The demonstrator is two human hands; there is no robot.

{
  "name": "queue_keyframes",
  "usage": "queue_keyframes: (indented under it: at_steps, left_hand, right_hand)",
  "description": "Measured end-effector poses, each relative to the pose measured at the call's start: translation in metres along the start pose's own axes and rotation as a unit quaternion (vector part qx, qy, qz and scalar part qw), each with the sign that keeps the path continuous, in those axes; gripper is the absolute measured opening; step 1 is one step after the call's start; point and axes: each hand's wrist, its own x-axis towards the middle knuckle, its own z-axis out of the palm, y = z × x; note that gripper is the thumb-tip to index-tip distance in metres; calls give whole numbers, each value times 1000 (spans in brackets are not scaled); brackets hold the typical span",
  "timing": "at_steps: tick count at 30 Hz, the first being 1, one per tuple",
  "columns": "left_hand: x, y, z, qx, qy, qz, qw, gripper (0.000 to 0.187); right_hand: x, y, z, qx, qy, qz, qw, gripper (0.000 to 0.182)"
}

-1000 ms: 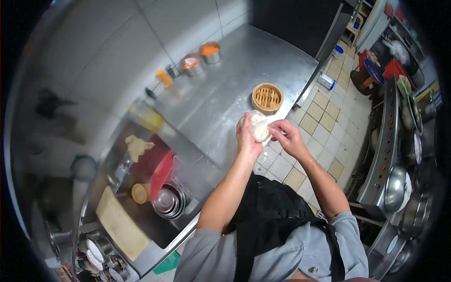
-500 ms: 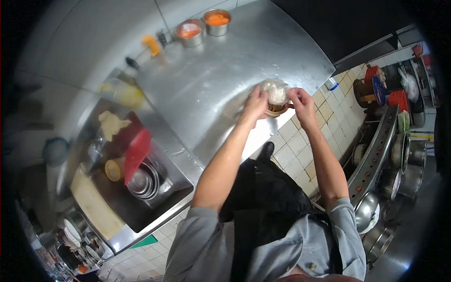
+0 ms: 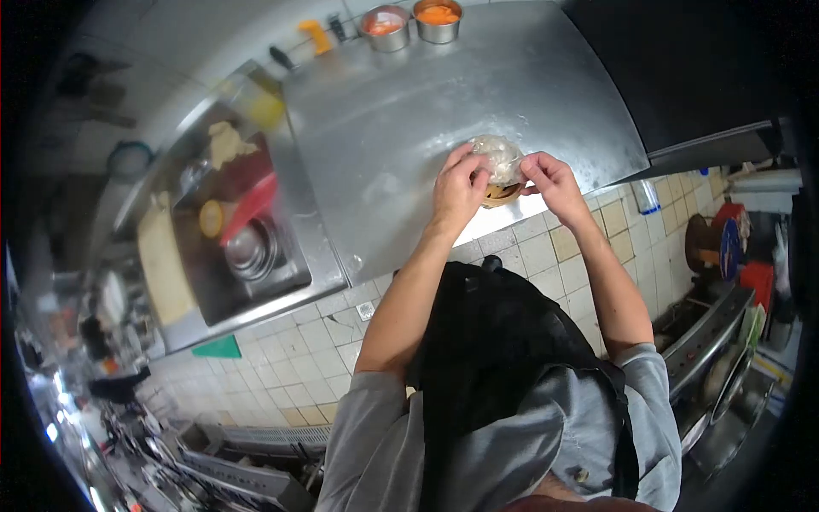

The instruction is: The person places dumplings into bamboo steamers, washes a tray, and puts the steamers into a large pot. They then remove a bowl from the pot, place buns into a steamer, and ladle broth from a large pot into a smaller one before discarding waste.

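A clear, crumpled plastic bag (image 3: 497, 154) rests over the far side of a small round tan container (image 3: 502, 198), which looks like a bamboo steamer, near the counter's front edge. From the left, my left hand (image 3: 461, 186) has thumb and fingers pinched on the plastic. My right hand (image 3: 552, 181) pinches the bag's right edge between thumb and forefinger. Dark shapes show on the container's near side, too small to make out. The plastic hides the rest of what lies inside.
Steel counter (image 3: 392, 162) lies under the work. Two metal tubs, one of orange food (image 3: 438, 15) and one of pinkish food (image 3: 385, 27), stand at the back wall. A sink (image 3: 299, 271) with stacked metal bowls (image 3: 252, 249) and a red item (image 3: 249, 207) is at left.
My head view has turned, so the counter and sink sit differently in the picture. The plastic looks flatter and more spread, and my left fingers have curled in on it.
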Motion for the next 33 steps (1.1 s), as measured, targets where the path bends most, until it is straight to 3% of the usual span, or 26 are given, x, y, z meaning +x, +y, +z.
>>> queue_keyframes:
  at_steps: [1, 8, 11, 13, 14, 16, 19, 28, 32, 33]
  left_hand:
    - [-1, 3, 8, -15, 39, -1, 999, 17]
    - [2, 25, 17, -59, 77, -11, 995, 14]
    - [1, 36, 3, -92, 48, -41, 994, 26]
    - [5, 37, -4, 37, 7, 73, 997, 55]
    - [3, 33, -3, 38, 8, 73, 997, 55]
    - [-1, 23, 0, 168, -86, -45, 981, 82]
    - [-9, 22, 4, 177, -80, -59, 979, 91]
    - [-15, -9, 17, 212, -86, -39, 973, 97]
    - [-29, 34, 7, 202, -2, 24, 979, 87]
    - [-32, 54, 5, 118, -9, 61, 991, 87]
  right_hand:
    - [-2, -2, -7, 4, -5, 4, 1000, 29]
    - [-4, 11, -25, 70, 8, -1, 997, 27]
    - [-4, 6, -26, 86, 8, -18, 996, 27]
    - [-1, 1, -25, 94, 9, -28, 995, 26]
    - [0, 0, -24, 99, 9, -21, 995, 26]
    - [-1, -3, -22, 104, 7, -15, 994, 25]
    - [-7, -10, -24, 134, 24, -14, 991, 25]
    - [-21, -12, -38, 273, 14, -40, 961, 18]
    - [-46, 2, -59, 343, 6, -63, 937, 18]
    - [-52, 8, -63, 365, 0, -67, 928, 19]
